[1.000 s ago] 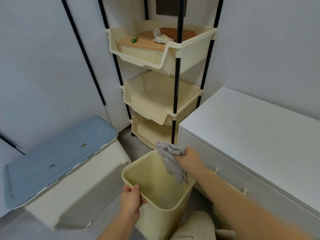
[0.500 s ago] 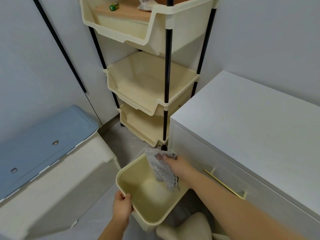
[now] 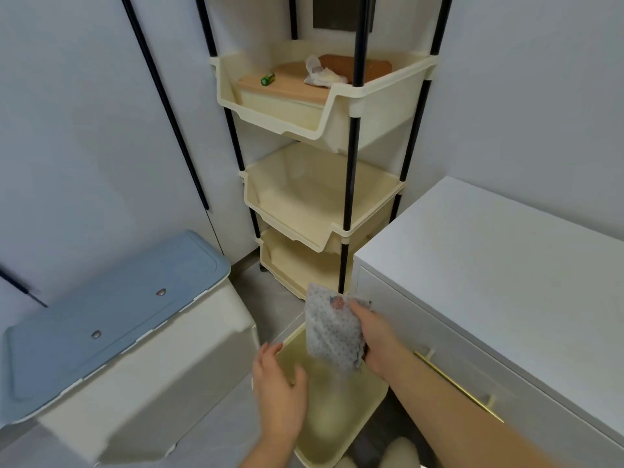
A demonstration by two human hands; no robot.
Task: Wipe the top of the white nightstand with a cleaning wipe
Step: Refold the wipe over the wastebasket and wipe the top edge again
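Note:
The white nightstand (image 3: 499,251) fills the right side, its top bare, with a gold drawer handle (image 3: 456,383) on the front. My right hand (image 3: 374,336) grips a grey patterned cleaning wipe (image 3: 332,332), which hangs over the open cream waste bin (image 3: 337,430) on the floor. My left hand (image 3: 278,390) hovers at the bin's left rim with fingers spread, holding nothing.
A cream three-tier rack (image 3: 324,136) on black poles stands in the corner; its top tier holds a wooden board, a green battery (image 3: 268,79) and crumpled paper. A box with a blue lid (image 3: 108,309) sits at the left. Grey floor lies between them.
My left hand has let go of the bin's rim and opened. The right hand has lifted the wipe slightly above the bin. The view tilted upward again.

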